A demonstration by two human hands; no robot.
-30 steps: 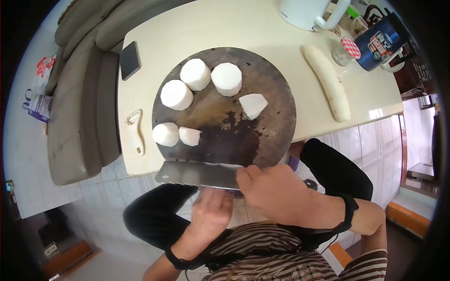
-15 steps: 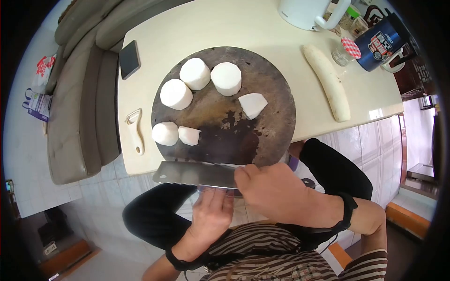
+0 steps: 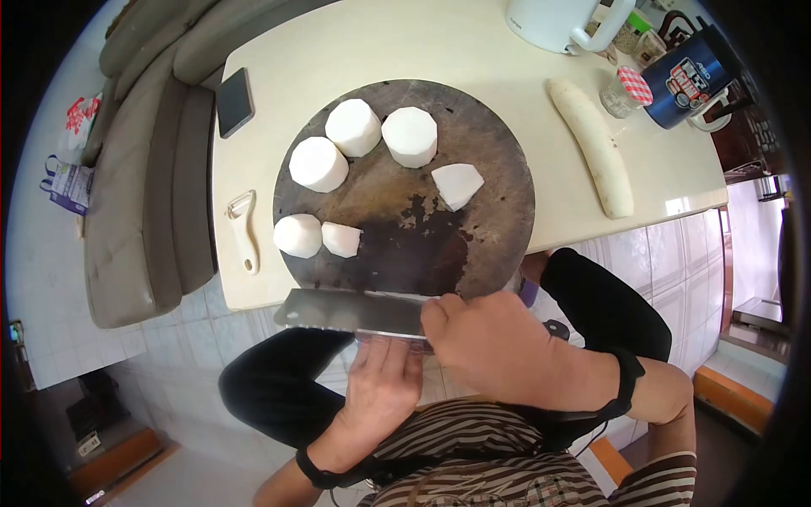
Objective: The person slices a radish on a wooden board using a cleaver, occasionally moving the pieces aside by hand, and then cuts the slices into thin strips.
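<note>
My right hand (image 3: 498,348) grips the handle of a wide steel cleaver (image 3: 351,312), whose blade lies flat at the near edge of a round dark chopping board (image 3: 473,169). Just under the blade sits my left hand (image 3: 382,389), fingers up against its underside; whether it holds anything is hidden. On the board lie several peeled white radish chunks (image 3: 410,137), three tall ones at the back left, two small ones (image 3: 318,237) at the left and a wedge (image 3: 457,185) near the middle.
A whole peeled radish (image 3: 591,148) lies on the counter to the right of the board. A peeler (image 3: 245,230) and a phone (image 3: 234,102) lie to the left. A white kettle (image 3: 562,21), a small jar (image 3: 623,91) and a dark mug (image 3: 693,76) stand at the back right.
</note>
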